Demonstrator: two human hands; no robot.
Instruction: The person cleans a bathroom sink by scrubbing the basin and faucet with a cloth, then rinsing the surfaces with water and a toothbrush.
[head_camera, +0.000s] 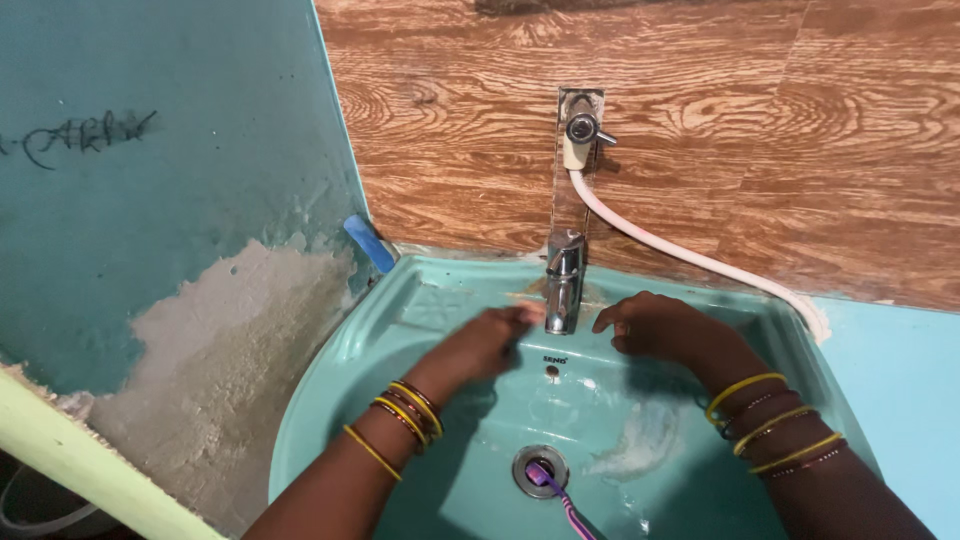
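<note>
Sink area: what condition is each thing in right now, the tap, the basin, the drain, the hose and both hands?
Tap: no water seen running.
Basin: not filled, whitish smear near the drain.
Drain: a purple toothbrush lies with its head over it.
White hose: attached to the wall valve.
Left hand: fingers touching the tap's base.
Right hand: open, beside the tap.
Blue object: leaning at the basin's back corner.

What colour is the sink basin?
Turquoise green sink, clearest in the head view.
</note>
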